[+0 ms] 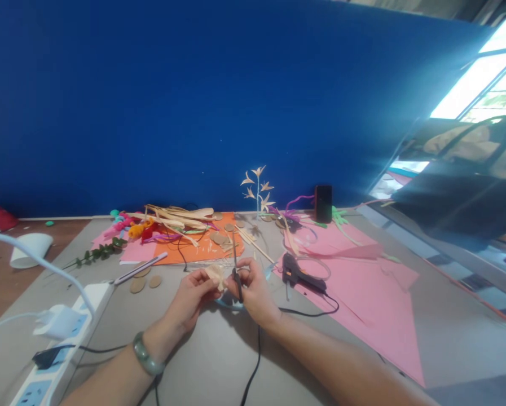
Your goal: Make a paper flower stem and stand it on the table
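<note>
My left hand (192, 298) pinches a small tan paper piece (216, 276) between thumb and fingers, just above the grey table (210, 366). My right hand (253, 291) is closed on the black handles of a pair of scissors (235, 265), whose blades point up and away beside the paper piece. Both hands meet at the middle of the table. A green bangle (148, 356) sits on my left wrist.
A black glue gun (300, 276) lies on pink paper (363, 282) to the right, its cord running toward me. A white power strip (66, 332) is at left. Orange paper (197, 248), tan strips, cardboard discs, pipe cleaners, a paper plant (258, 192) and a dark phone (322, 203) lie behind.
</note>
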Available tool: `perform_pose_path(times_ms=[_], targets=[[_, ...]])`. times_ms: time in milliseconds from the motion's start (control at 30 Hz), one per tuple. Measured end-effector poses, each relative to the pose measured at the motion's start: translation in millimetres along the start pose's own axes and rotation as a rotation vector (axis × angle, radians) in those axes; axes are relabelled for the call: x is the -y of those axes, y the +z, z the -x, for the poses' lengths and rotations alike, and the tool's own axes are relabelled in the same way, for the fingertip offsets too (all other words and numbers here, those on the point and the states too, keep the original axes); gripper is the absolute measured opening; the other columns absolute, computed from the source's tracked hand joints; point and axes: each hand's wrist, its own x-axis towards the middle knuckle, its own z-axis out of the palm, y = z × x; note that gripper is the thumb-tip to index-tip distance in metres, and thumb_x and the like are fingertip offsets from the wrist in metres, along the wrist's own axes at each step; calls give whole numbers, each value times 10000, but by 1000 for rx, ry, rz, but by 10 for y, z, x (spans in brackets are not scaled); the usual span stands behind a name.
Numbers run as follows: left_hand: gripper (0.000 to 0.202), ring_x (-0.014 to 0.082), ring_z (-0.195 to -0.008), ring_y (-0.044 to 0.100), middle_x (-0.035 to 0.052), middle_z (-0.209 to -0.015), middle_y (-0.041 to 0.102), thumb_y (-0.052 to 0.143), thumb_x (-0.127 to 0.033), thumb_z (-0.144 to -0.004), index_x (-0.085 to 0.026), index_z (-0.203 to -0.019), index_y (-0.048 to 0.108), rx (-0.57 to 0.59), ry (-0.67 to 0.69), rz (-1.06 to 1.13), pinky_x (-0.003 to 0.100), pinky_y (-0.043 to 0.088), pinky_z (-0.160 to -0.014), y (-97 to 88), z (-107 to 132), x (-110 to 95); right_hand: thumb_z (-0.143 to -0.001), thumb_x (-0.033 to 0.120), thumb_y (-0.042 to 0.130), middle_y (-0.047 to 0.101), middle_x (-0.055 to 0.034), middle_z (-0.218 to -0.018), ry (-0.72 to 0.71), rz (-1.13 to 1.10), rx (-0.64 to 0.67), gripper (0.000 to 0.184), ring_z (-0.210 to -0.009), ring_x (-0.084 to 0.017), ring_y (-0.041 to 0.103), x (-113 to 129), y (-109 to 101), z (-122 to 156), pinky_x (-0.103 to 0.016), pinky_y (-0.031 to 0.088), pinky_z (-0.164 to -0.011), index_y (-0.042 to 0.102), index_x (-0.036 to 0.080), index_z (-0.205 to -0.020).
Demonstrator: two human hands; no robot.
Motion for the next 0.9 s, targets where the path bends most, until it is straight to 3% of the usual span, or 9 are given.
perform_pose_path(times_ms=[167, 333, 533, 900], targets=[[265, 90, -486, 577, -6, -565, 634, 807, -274, -597, -144, -689, 595, -172, 82, -18, 188, 474, -511, -32, -28, -154, -615, 396, 787, 543, 89, -595, 27, 14, 89, 518, -496, -85, 484, 63, 29, 7, -216, 374, -511, 396, 227, -909], [282, 79, -477, 583, -14, -560, 636, 819, -215, -530, -162, -614, 556, -313, 167, 13, 175, 498, -527, -94, -70, -326, -607, 401, 804, 529, 81, -609, 63, 167, 265, 540, -529, -89, 460, 120, 44, 60, -223, 348, -520, 392, 221, -905], [255, 99, -517, 610, -11, -574, 633, 800, -219, -559, -168, -625, 559, -315, 188, 26, 185, 514, -537, -108, -78, -373, -624, 393, 796, 453, 119, -570, 139, 244, 395, 538, -486, -64, 387, -21, 3, 43, -197, 285, -459, 385, 213, -922], [274, 103, -519, 605, 11, -588, 655, 818, -262, -558, -163, -621, 570, -260, 132, -2, 198, 503, -558, -44, -13, -302, -558, 434, 829, 459, 146, -496, 210, 136, 357, 588, -406, -51, 397, 42, 51, 44, -174, 278, -411, 379, 215, -866]])
